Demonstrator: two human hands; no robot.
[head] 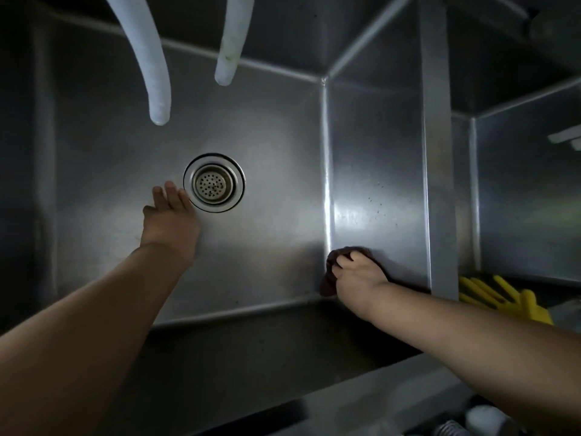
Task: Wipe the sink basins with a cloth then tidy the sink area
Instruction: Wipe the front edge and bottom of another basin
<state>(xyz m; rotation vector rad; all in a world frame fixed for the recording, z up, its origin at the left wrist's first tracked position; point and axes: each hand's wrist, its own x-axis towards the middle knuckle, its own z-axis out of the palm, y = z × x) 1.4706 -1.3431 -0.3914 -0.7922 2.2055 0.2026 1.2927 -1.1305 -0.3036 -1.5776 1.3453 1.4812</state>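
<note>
While the right hand [356, 275] is down at the lower right of the frame, its grip is clenched round a dark brown cloth [333, 269], bunched up and pushed into the corner where the right wall of the sink basin [273, 146] meets the floor and the near wall. So the cloth sits right at that bottom corner, touching the steel, with part of it hanging down below the fingers.

Left hand [171, 221] is out in the middle of the frame, grip released, fingers straight and together, lying flat on the basin floor just beside the drain strainer [214, 183]. Fingertips look like they reach the edge of the drain ring.

Two pale hoses [151, 67] hang down from the top of the frame, ends well above the floor of the basin, one longer than the other.

Over at the right edge, past the steel divider [440, 171], there's a second basin with yellow rubber gloves [503, 298] lying in it near the front rim. Something grey and ribbed shows at the bottom right corner, too blurry to tell what it is.
</note>
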